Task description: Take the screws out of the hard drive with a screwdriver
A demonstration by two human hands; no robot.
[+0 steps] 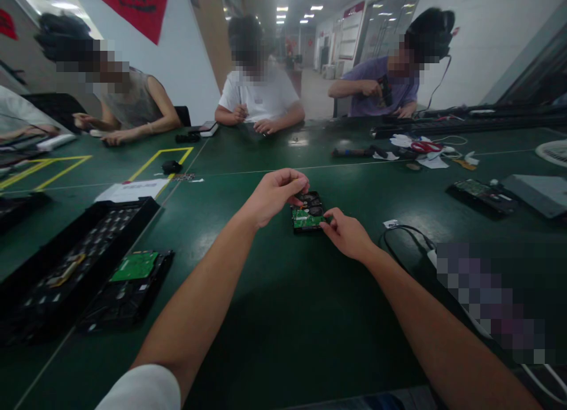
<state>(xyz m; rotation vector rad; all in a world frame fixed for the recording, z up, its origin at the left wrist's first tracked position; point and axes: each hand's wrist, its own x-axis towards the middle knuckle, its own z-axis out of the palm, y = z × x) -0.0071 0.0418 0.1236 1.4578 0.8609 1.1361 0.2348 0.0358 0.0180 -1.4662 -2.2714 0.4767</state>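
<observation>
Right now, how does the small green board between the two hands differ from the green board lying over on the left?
The green board between the hands sits on a small black drive, pinched by the left hand and right hand; the green board on the left lies untouched on a black tray-like part. The first looks smaller and farther away. Both are green circuit boards resting on the green table.

Bare forearms, a white short sleeve [142, 389] on the left arm

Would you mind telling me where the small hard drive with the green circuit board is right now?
In the head view, the hard drive lies on the green table near the centre, between the left hand and the right hand, which both touch it.
</observation>
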